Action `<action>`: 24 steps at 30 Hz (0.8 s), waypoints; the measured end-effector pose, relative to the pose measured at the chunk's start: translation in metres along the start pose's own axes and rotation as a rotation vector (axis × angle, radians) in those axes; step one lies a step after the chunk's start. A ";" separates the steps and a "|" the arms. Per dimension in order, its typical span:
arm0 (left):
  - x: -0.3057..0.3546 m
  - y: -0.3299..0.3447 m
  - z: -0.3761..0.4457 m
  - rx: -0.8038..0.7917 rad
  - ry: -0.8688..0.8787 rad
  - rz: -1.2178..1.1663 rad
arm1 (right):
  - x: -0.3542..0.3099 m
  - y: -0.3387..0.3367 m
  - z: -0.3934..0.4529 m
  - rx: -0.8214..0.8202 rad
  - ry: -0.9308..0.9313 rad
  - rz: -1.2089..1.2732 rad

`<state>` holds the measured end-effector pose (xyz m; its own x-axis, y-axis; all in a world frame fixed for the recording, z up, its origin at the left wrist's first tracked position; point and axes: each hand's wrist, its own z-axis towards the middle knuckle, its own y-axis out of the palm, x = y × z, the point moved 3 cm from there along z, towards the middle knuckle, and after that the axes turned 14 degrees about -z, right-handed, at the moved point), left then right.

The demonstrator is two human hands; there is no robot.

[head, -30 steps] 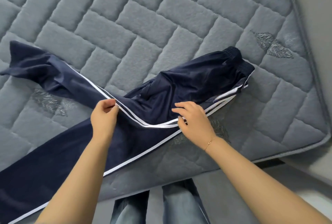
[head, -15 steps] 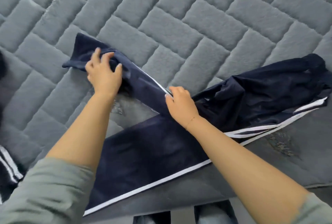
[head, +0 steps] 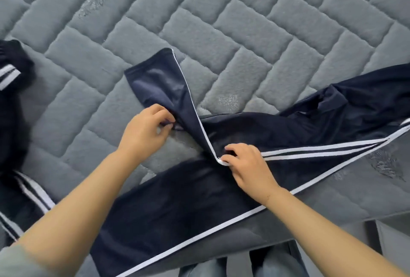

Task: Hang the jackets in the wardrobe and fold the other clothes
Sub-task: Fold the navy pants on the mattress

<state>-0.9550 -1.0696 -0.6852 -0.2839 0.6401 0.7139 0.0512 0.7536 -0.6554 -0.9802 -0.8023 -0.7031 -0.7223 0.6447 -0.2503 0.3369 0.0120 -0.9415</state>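
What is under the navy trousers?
The grey mattress lies under the trousers; its quilted top shows all around them. The part beneath the cloth is covered, so anything there cannot be seen.

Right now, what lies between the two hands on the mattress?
In the head view, between the left hand and the right hand lies the navy track pants' folded-over leg, above bare grey mattress.

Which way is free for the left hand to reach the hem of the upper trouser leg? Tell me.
Probably yes: the left hand grips that navy white-striped trouser leg below its hem, with only bare grey quilted mattress beside it.
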 end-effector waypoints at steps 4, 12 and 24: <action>0.015 -0.010 0.017 0.296 -0.025 -0.208 | -0.007 0.012 -0.014 -0.115 0.077 0.083; 0.013 0.054 0.063 0.219 -0.638 -0.127 | -0.035 0.024 0.001 -0.145 0.399 0.245; -0.033 0.059 -0.137 0.840 -0.865 -2.111 | -0.040 0.030 -0.047 -0.151 0.411 0.336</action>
<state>-0.8116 -1.0259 -0.7133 0.3985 -0.8963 0.1944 -0.8627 -0.2942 0.4114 -0.9130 -0.7923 -0.7109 -0.2747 0.8770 -0.3942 0.6131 -0.1561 -0.7745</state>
